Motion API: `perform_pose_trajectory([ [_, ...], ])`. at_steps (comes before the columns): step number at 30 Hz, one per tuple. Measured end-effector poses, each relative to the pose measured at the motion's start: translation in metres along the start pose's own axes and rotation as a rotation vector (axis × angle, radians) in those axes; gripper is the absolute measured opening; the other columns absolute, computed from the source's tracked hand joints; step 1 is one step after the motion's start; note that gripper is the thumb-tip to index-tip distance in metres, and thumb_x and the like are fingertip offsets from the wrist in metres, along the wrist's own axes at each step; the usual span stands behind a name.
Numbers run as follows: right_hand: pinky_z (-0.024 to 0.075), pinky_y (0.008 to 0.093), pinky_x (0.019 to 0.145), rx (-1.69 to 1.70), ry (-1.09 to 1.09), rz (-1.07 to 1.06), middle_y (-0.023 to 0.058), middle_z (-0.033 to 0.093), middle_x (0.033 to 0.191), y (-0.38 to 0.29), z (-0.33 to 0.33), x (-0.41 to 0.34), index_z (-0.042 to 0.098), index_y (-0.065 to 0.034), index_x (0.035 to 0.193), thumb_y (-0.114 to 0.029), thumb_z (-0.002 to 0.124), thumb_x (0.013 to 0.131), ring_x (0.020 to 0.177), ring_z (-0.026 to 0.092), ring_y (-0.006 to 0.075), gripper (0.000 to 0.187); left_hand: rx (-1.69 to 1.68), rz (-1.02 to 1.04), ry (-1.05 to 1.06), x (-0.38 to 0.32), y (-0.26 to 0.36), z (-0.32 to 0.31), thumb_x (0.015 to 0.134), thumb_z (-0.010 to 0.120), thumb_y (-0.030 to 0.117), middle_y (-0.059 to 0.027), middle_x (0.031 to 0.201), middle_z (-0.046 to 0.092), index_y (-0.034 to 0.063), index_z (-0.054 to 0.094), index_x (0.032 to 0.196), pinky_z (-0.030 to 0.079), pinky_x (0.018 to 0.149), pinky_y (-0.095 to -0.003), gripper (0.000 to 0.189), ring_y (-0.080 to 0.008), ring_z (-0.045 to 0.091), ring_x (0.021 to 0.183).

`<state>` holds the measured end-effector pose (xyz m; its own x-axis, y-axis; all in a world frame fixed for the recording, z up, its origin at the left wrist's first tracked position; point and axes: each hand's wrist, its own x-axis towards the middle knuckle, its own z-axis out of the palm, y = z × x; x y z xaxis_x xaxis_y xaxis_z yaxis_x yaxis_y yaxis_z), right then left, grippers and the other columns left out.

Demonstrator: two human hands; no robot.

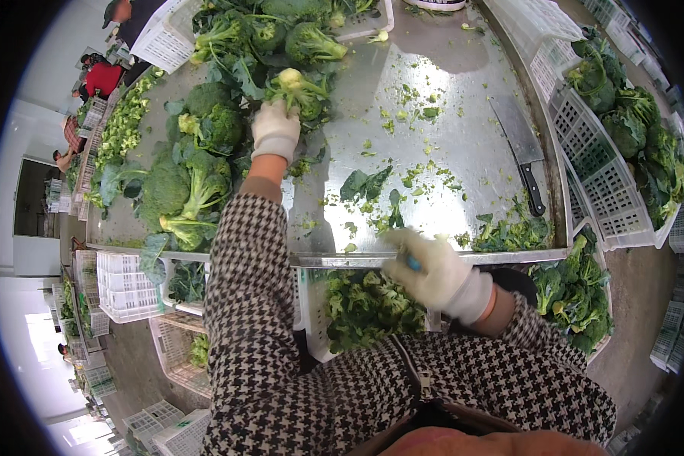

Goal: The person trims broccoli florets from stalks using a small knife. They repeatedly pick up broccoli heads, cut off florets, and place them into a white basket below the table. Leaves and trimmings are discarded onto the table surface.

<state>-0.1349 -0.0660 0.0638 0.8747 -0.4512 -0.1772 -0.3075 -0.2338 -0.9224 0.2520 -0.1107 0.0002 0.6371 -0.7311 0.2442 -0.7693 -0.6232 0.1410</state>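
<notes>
My left hand point(276, 131), in a white glove, reaches out over the steel worktable point(461, 131) and grips a broccoli head point(297, 94) whose pale cut stem points up. Near the table's front edge is my right hand point(436, 276), gloved as well and blurred. Its fingers are curled around a tool of which only a bit of blue handle point(413, 263) shows; the rest of it cannot be made out. Whole broccoli heads with leaves point(176, 188) lie left of my left arm. More broccoli point(316, 43) is heaped beyond my left hand.
A cleaver point(521, 148) with a black handle lies by the table's right rim. Trimmings point(516, 231) litter the steel. Below the front edge, a white crate holds broccoli pieces point(370, 308). Crates of broccoli point(604, 165) stand at right. Other people point(102, 77) are at far left.
</notes>
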Motion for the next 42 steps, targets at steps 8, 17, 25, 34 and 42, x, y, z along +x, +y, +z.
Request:
perform_pose_trajectory([
  [8,0.0532,0.0368,0.090,0.058,0.338,-0.025,0.0216,0.070,0.113,-0.002,-0.039,0.124,0.061,0.0020,0.123,-0.046,0.074,0.084,0.102,0.069,0.0283,0.064,-0.253,0.068,-0.282,-0.097,0.008,-0.016,0.094,0.059,0.031,-0.0198,0.121,0.068,0.0074,0.057,0.134,0.052,0.094,-0.0437,0.046,-0.0376,0.065,0.110],
  [17,0.0520,0.0442,0.093,-0.208,0.343,0.003,0.0292,0.066,0.118,0.020,0.009,0.191,0.052,0.0005,0.134,-0.058,0.075,0.078,0.111,0.064,0.0417,0.085,-0.455,0.031,-0.374,-0.122,0.021,-0.015,0.098,0.055,0.035,-0.0193,0.103,0.072,0.0140,0.067,0.125,0.053,0.085,-0.0439,0.036,-0.0360,0.068,0.098],
  [25,0.0518,0.0457,0.090,-0.201,0.413,0.071,0.0304,0.068,0.108,0.026,0.022,0.208,0.053,0.0000,0.128,-0.041,0.074,0.082,0.104,0.066,0.0454,0.064,-1.352,-0.525,-0.356,-0.146,0.038,0.001,0.098,0.059,0.044,-0.0097,0.080,0.069,-0.0029,0.065,0.118,0.047,0.052,-0.0309,0.051,-0.0153,0.057,0.055],
  [34,0.0538,0.0333,0.073,0.319,0.272,-0.035,0.0153,0.068,0.109,0.018,0.025,0.199,0.054,-0.0002,0.133,-0.029,0.078,0.081,0.086,0.066,0.0219,0.064,-1.433,-0.541,-0.423,-0.117,0.001,0.013,0.090,0.063,0.063,-0.0120,0.113,0.066,0.0036,0.059,0.128,0.053,0.080,-0.0340,0.070,-0.0222,0.064,0.096],
  [42,0.0504,0.0401,0.092,0.155,0.236,-0.380,0.0212,0.069,0.109,-0.017,0.018,0.195,0.061,-0.0003,0.121,-0.035,0.077,0.079,0.105,0.066,0.0332,0.057,-1.983,-0.033,-0.187,-0.124,-0.004,0.001,0.096,0.064,0.049,-0.0057,0.118,0.065,0.0048,0.061,0.124,0.050,0.096,-0.0345,0.052,-0.0169,0.062,0.107],
])
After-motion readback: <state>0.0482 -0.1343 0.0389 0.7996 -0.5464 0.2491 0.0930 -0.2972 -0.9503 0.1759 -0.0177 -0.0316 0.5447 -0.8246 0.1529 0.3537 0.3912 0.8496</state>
